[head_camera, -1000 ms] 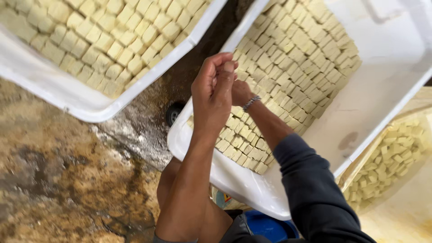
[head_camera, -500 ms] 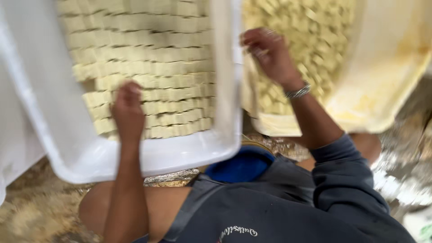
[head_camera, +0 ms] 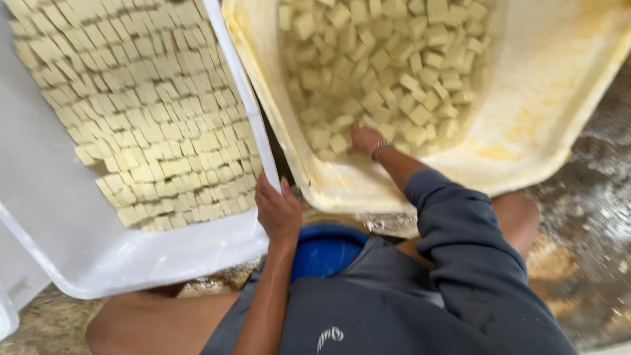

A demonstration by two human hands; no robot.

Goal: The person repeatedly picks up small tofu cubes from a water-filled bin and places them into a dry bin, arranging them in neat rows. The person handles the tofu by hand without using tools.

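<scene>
My left hand (head_camera: 277,212) rests on the right rim of a white tray (head_camera: 72,243), fingers curled over the edge. The tray holds tight rows of pale yellow cubes (head_camera: 151,112). My right hand (head_camera: 363,139) reaches into a yellow-stained tub (head_camera: 526,131) and touches loose pale cubes (head_camera: 388,59) piled inside; a bracelet is on that wrist. Whether the right fingers hold a cube cannot be told.
A blue round container (head_camera: 327,250) sits between my knees, below the tray and the tub. Wet, dirty ground (head_camera: 591,217) lies to the right. Another white rim (head_camera: 13,296) shows at the left edge.
The view has swung right. My left hand moved from the cubes in the white tray to its right rim. My right hand dropped from the tub's edge down among the loose cubes.
</scene>
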